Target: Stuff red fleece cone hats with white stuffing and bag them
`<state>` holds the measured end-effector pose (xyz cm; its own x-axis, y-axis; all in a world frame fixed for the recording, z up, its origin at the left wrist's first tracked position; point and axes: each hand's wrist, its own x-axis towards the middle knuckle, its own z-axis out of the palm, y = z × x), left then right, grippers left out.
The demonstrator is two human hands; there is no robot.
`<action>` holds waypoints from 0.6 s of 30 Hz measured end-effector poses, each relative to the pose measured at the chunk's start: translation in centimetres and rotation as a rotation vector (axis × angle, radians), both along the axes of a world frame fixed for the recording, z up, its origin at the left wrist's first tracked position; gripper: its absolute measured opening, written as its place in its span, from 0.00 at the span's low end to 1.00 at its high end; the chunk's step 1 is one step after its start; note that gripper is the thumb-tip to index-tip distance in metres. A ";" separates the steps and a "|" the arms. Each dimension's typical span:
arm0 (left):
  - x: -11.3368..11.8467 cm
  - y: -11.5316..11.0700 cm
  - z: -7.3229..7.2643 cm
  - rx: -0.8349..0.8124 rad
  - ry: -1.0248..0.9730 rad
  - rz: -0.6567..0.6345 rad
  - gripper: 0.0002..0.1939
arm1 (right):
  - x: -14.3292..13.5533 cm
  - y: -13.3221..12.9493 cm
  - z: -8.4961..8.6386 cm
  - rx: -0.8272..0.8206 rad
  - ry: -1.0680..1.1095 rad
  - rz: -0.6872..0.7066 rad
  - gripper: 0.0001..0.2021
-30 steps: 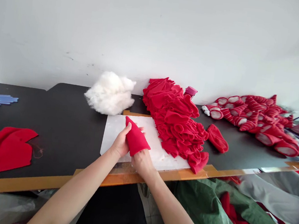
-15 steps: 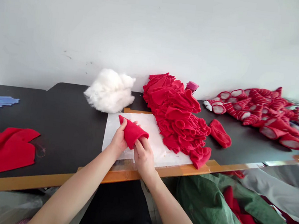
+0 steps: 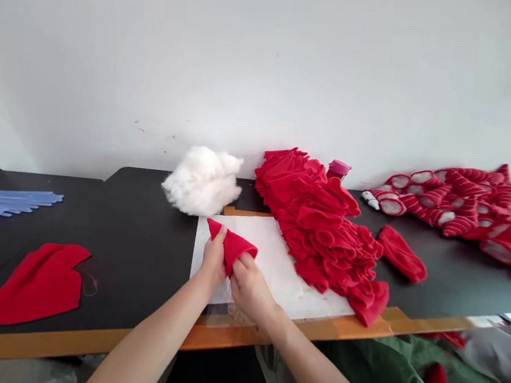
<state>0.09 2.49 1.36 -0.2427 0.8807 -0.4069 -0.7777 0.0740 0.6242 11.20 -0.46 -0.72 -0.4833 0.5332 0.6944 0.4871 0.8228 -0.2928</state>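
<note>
A red felt cone (image 3: pixel 230 243) is held over a white sheet of paper (image 3: pixel 270 261), its point up and to the left and its open end toward the lower right. My left hand (image 3: pixel 214 260) is closed round its side, thumb on the near face. At the open rim, my right hand (image 3: pixel 248 286) is curled with its fingertips inside the cone, so the tips are hidden. Behind the hands lies a fluffy white clump of stuffing (image 3: pixel 203 182). Many flat red felt pieces (image 3: pixel 321 223) are heaped right of the paper.
A larger red felt piece (image 3: pixel 39 290) and blue strips (image 3: pixel 5 203) lie at left on the black table (image 3: pixel 136 264). Stuffed striped red cones (image 3: pixel 462 196) are piled far right, near a single red piece (image 3: pixel 401 254). A green bag (image 3: pixel 382 378) hangs below the taped edge.
My right hand's fingers have curled and gone further into the cone's opening. My left hand keeps its grip on the side. The whole view has shifted, so the table sits lower.
</note>
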 end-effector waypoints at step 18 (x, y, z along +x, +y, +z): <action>-14.0 5.8 2.4 0.328 1.214 -0.337 0.34 | -13.1 17.6 -0.6 -0.512 -0.147 -0.115 0.15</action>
